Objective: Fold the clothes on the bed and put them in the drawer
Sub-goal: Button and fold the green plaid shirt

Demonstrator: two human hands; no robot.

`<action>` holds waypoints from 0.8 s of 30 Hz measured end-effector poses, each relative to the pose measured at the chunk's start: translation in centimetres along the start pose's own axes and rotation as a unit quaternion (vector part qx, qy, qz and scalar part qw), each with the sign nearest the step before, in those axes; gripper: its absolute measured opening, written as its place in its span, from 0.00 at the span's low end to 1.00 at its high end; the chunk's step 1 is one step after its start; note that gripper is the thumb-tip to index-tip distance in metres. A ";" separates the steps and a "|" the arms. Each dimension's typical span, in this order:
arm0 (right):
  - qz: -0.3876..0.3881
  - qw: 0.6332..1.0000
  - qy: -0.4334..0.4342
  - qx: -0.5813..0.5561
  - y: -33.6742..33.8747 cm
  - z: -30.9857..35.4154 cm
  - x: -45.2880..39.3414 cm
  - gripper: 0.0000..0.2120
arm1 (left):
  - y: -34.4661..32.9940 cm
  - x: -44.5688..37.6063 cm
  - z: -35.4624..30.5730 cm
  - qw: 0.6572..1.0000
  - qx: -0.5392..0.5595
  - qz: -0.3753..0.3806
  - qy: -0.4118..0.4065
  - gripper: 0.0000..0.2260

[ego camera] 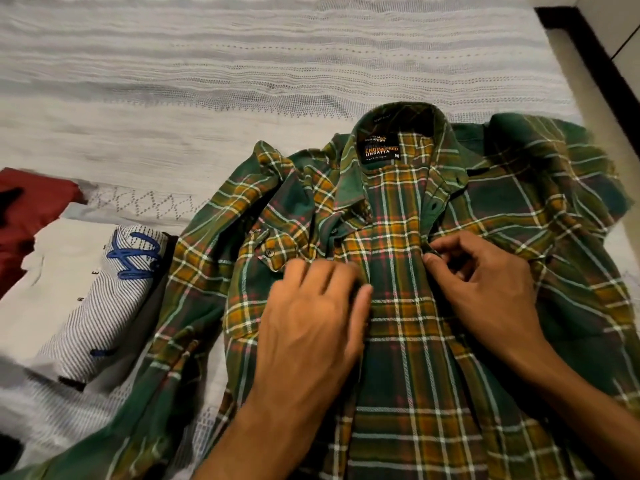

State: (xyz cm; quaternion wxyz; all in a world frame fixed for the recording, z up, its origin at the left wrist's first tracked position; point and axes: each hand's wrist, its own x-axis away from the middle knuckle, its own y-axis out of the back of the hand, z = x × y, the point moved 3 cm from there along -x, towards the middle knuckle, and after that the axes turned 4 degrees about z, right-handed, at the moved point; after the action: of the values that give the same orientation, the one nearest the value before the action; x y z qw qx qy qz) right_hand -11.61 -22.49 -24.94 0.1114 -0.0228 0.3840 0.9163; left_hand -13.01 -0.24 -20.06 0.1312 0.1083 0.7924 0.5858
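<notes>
shirt: green plaid flannel shirt (pixel 398 306) lay face up on the bed, front open, collar toward the far side, inner back panel exposed down the middle
collar label: black neck label (pixel 381 149) inside the collar, orange and white print, size M readable
plackets: left-of-frame front edge bunched and rumpled near the chest; right-of-frame edge ran down beside the exposed centre panel
chest pocket: flap pocket with button (pixel 270 252) sat on the panel left of frame, just beyond the left hand's knuckles
sleeves: one sleeve trailed down toward the lower left corner, the other spread crumpled toward the right edge
left hand: left hand (pixel 311 306) lay palm down on the left-of-frame front panel, fingers bent at the placket edge, tips blurred; could not tell whether they pinched the fabric or only pressed on it
right hand: right hand (pixel 485 285) was at the opposite placket edge, thumb and curled fingers pinched on the fabric
hand spacing: both hands were at chest height of the shirt, apart, centre panel between them
other clothes: grey-and-white striped garment with blue lettering (pixel 114 299) lay folded left of the shirt, touching its sleeve; dark red garment (pixel 24 216) further left at the frame edge
bed: white bedspread with grey woven bands (pixel 242 64) covered the whole surface under everything
bed frame: dark edge strip (pixel 588 57) ran along the upper right corner
</notes>
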 end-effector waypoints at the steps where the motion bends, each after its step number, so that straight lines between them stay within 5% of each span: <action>1: 0.001 1.000 0.000 0.002 0.0 0.0 0.0 0.03 | 0.1 -0.5 0.8 0.999 -0.019 0.011 0.035 0.15; 4: 0.003 1.000 0.000 0.011 0.1 0.0 0.0 0.04 | 0.1 -1.3 3.2 0.991 -0.047 0.044 0.118 0.18; 9: 0.004 1.000 -0.009 0.017 0.1 0.1 -0.1 0.04 | 1.1 -1.4 4.3 0.991 -0.030 0.047 0.125 0.13; 17: -0.032 0.999 -0.021 -0.033 0.1 0.7 0.0 0.13 | 3.2 -0.3 1.9 0.990 0.022 -0.140 -0.023 0.06; 19: -0.051 0.997 0.062 -0.013 0.2 2.1 0.5 0.06 | 3.0 0.0 1.4 0.988 -0.012 -0.148 -0.037 0.07; 21: 0.012 0.992 0.101 -0.081 -0.7 3.2 1.1 0.13 | 2.7 0.1 1.1 0.988 -0.025 -0.143 -0.049 0.06; 22: 0.085 0.979 0.035 -0.183 -1.5 3.8 1.1 0.20 | 2.7 0.0 1.0 0.989 -0.024 -0.133 -0.055 0.05; 24: 0.232 0.884 -0.159 -0.373 -3.1 4.9 0.4 0.26 | 2.5 -0.2 0.8 0.992 -0.013 -0.103 -0.070 0.04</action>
State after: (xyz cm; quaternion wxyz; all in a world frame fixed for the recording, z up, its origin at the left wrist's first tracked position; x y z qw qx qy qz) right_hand -11.11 -16.82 -23.69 -0.0615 0.1729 -0.0150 0.9829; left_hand -12.52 1.16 -17.90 0.2472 0.0652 0.7803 0.5708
